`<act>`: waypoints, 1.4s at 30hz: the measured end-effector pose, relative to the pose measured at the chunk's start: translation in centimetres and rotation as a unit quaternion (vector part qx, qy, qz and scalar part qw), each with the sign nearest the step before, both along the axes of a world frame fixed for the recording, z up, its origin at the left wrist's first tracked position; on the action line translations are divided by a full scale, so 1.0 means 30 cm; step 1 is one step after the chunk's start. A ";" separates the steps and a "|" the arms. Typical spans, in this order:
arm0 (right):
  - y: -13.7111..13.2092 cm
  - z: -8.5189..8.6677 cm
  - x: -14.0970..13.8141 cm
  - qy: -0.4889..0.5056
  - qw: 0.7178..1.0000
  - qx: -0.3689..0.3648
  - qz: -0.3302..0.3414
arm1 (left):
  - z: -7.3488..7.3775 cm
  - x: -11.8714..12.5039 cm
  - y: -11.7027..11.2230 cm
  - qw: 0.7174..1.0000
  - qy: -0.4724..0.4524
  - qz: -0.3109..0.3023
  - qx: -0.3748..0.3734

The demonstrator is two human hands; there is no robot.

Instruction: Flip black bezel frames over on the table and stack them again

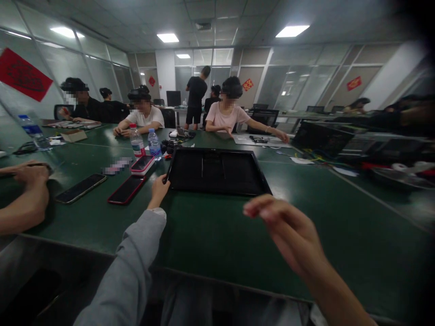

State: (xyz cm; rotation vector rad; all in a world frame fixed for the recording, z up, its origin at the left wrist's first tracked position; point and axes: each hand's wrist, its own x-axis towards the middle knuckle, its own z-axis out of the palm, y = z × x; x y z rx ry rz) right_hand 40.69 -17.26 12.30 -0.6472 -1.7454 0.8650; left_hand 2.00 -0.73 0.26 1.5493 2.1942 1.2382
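A black rectangular monitor frame (214, 190) lies on the green table, with a dark inside and two thin vertical lines near its far middle. My left hand (159, 189), in a grey sleeve, grips the frame's left edge near its front corner. My right hand (292, 222) is raised over the table, close to the frame's front right corner and apart from it. Its fingers are loosely bent, pointing left, and somewhat blurred; nothing shows between them.
Left of the frame lie a red-edged phone (127, 189), a pink-and-white box (142, 165) and a dark phone (81, 188). Behind them stand two bottles, one red-capped (137, 142). A neighbour's hands (32, 185) rest at far left. Wires and a metal pan (404, 179) sit at right.
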 end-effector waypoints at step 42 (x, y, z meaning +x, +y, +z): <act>0.808 -0.520 0.449 -0.197 0.860 -0.070 -0.465 | 0.032 0.050 -0.014 0.986 0.149 0.013 -0.075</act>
